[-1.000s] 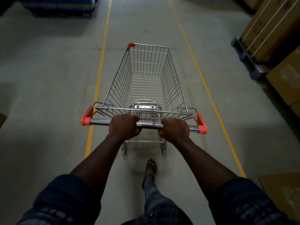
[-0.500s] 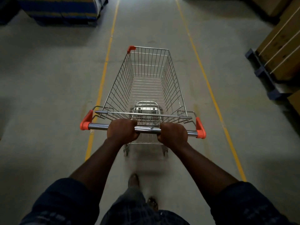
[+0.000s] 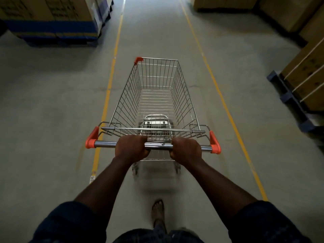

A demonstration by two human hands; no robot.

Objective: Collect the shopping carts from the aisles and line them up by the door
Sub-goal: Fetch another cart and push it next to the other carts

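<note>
Both hands, left hand (image 3: 131, 148) and right hand (image 3: 186, 150), have fingers wrapped tight round the handle bar (image 3: 158, 146) of the shopping cart (image 3: 156, 95), whose basket runs straight ahead down the aisle between the yellow floor lines (image 3: 226, 109).

warehouse-type store aisle: bare concrete floor (image 3: 52, 120), yellow lane lines (image 3: 226, 109), strapped cardboard boxes (image 3: 305, 74) stacked on pallets (image 3: 287, 99) both sides, wire shopping cart (image 3: 154, 95).

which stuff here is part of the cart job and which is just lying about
Job: shopping cart, its handle bar, left hand and right hand gripping that bar.
Lying about: stacked cartons at left, strapped cartons at right, blue pallet, yellow floor lines.
</note>
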